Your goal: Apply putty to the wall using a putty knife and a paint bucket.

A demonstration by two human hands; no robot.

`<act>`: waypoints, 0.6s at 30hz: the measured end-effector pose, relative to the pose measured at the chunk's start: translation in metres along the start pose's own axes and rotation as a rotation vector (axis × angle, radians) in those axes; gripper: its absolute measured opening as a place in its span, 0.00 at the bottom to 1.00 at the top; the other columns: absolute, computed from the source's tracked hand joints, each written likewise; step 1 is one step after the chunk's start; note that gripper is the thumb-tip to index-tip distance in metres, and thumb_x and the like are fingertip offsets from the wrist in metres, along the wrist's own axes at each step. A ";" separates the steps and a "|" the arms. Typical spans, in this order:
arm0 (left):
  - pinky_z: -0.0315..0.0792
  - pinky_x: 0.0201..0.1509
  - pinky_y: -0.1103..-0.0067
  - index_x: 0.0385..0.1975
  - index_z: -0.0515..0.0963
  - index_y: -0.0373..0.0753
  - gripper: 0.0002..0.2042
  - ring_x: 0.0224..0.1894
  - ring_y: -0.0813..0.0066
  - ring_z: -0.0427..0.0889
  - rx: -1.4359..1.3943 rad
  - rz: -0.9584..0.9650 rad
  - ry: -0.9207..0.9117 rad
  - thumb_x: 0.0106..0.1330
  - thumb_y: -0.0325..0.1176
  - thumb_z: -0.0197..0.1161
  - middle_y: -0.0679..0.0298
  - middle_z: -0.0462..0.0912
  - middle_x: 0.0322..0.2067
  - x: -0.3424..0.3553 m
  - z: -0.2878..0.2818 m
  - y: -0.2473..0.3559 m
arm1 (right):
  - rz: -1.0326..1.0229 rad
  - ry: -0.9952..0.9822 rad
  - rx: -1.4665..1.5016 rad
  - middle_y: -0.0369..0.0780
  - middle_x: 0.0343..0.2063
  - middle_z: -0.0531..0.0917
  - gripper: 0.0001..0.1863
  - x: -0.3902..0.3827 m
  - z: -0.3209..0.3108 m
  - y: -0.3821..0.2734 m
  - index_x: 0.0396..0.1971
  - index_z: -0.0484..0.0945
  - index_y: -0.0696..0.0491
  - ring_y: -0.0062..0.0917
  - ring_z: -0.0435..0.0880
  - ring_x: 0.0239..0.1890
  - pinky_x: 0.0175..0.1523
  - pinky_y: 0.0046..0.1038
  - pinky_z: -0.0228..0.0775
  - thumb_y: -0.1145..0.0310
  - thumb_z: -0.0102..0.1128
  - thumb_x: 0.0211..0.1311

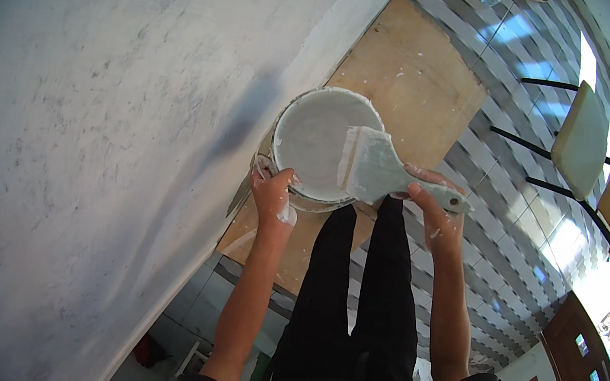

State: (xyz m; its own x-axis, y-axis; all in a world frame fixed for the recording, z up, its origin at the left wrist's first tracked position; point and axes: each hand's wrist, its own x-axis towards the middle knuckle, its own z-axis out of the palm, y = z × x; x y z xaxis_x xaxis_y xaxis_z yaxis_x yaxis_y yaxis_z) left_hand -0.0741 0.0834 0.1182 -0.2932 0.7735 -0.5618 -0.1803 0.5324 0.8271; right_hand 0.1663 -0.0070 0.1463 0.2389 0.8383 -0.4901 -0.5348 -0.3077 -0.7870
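The right grip (439, 210) is wrapped round the handle (453, 200) of the brush (379, 166), whose bristles (347, 157), over the bucket (335, 100) held by the left grip (271, 193), should be kept there so drips are caught

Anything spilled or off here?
Minor mess, no pooled spill visible: white smears on the left hand and right hand, plus white specks on the brown board beyond the bucket. They look like stray splatter; nothing appears broken.

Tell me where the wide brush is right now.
In the head view, the wide brush is in the person's right hand, its bristles over the right side of the pale bucket.
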 end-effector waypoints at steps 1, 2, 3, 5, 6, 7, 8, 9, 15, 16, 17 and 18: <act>0.68 0.34 0.79 0.32 0.69 0.35 0.16 0.31 0.72 0.74 -0.002 0.003 0.001 0.40 0.15 0.55 0.63 0.74 0.30 0.003 0.001 0.002 | -0.002 -0.003 0.000 0.44 0.40 0.83 0.15 0.005 0.004 -0.001 0.42 0.80 0.64 0.26 0.82 0.40 0.49 0.26 0.73 0.73 0.64 0.54; 0.68 0.34 0.79 0.32 0.69 0.35 0.16 0.31 0.72 0.74 0.027 0.007 -0.029 0.40 0.15 0.55 0.63 0.74 0.30 0.007 0.002 0.003 | -0.026 0.005 -0.007 0.44 0.39 0.83 0.14 0.009 0.006 -0.001 0.41 0.80 0.63 0.25 0.82 0.39 0.48 0.26 0.72 0.73 0.64 0.54; 0.68 0.34 0.79 0.32 0.68 0.35 0.16 0.31 0.73 0.74 0.055 0.013 -0.060 0.40 0.15 0.55 0.63 0.73 0.31 0.010 0.003 0.004 | -0.053 0.012 -0.015 0.44 0.38 0.84 0.13 0.013 0.007 -0.002 0.40 0.81 0.63 0.24 0.82 0.38 0.48 0.25 0.72 0.74 0.64 0.54; 0.68 0.33 0.79 0.31 0.67 0.36 0.15 0.30 0.73 0.73 0.057 0.020 -0.045 0.40 0.15 0.55 0.63 0.73 0.29 0.014 0.005 0.004 | -0.114 -0.010 -0.152 0.43 0.36 0.84 0.12 0.015 0.007 -0.005 0.39 0.81 0.62 0.23 0.82 0.38 0.47 0.24 0.72 0.75 0.64 0.54; 0.68 0.33 0.80 0.30 0.67 0.36 0.15 0.29 0.73 0.73 0.062 0.021 -0.026 0.40 0.15 0.55 0.63 0.73 0.28 0.015 0.005 0.005 | -0.167 -0.030 -0.290 0.43 0.35 0.85 0.11 0.015 0.007 -0.006 0.37 0.82 0.61 0.23 0.82 0.37 0.46 0.24 0.71 0.76 0.64 0.53; 0.68 0.33 0.80 0.30 0.67 0.36 0.15 0.29 0.73 0.73 0.057 0.029 -0.029 0.40 0.15 0.55 0.63 0.73 0.28 0.015 0.005 0.006 | -0.177 -0.033 -0.290 0.43 0.35 0.85 0.11 0.014 0.006 -0.007 0.37 0.82 0.61 0.23 0.82 0.37 0.46 0.24 0.71 0.76 0.64 0.53; 0.68 0.31 0.79 0.29 0.66 0.36 0.15 0.27 0.73 0.73 0.048 0.032 -0.035 0.40 0.15 0.55 0.63 0.73 0.27 0.013 0.007 0.011 | -0.164 -0.039 -0.279 0.43 0.35 0.85 0.11 0.013 0.004 -0.008 0.36 0.83 0.61 0.24 0.82 0.37 0.45 0.24 0.72 0.75 0.65 0.52; 0.68 0.29 0.79 0.28 0.66 0.37 0.14 0.26 0.72 0.72 0.039 0.036 -0.041 0.40 0.15 0.55 0.63 0.73 0.26 0.011 0.010 0.015 | -0.151 -0.046 -0.266 0.43 0.35 0.85 0.11 0.014 0.004 -0.009 0.35 0.83 0.60 0.25 0.82 0.36 0.44 0.25 0.72 0.73 0.67 0.50; 0.68 0.25 0.78 0.29 0.66 0.37 0.15 0.25 0.72 0.73 0.044 0.018 -0.048 0.39 0.15 0.55 0.63 0.73 0.25 -0.002 0.009 0.029 | -0.186 -0.053 -0.300 0.44 0.33 0.85 0.09 0.004 0.006 -0.018 0.33 0.83 0.61 0.26 0.82 0.37 0.45 0.26 0.72 0.76 0.66 0.50; 0.68 0.25 0.78 0.29 0.66 0.37 0.15 0.25 0.72 0.73 0.042 0.028 -0.049 0.39 0.15 0.55 0.63 0.73 0.25 0.000 0.007 0.029 | -0.194 -0.057 -0.297 0.44 0.33 0.85 0.09 0.005 0.007 -0.018 0.33 0.83 0.61 0.26 0.82 0.37 0.45 0.26 0.72 0.76 0.66 0.50; 0.68 0.25 0.78 0.30 0.66 0.37 0.16 0.25 0.72 0.73 0.042 0.005 -0.027 0.39 0.15 0.55 0.62 0.73 0.27 -0.002 0.007 0.030 | -0.191 -0.062 -0.315 0.44 0.33 0.85 0.10 0.004 0.010 -0.018 0.33 0.83 0.61 0.26 0.82 0.37 0.46 0.26 0.72 0.75 0.66 0.49; 0.68 0.26 0.78 0.32 0.66 0.36 0.16 0.25 0.72 0.73 0.041 -0.018 -0.004 0.39 0.15 0.55 0.62 0.73 0.28 -0.004 0.006 0.030 | -0.188 -0.066 -0.333 0.44 0.33 0.85 0.10 0.002 0.011 -0.018 0.33 0.83 0.61 0.26 0.82 0.37 0.46 0.26 0.72 0.74 0.66 0.49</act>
State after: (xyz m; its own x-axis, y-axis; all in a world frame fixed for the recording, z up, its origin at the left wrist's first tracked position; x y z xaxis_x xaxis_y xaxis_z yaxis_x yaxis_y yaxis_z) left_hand -0.0729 0.0988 0.1453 -0.2863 0.7648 -0.5772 -0.1466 0.5603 0.8152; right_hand 0.1673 0.0054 0.1638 0.2493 0.9177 -0.3092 -0.1918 -0.2662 -0.9446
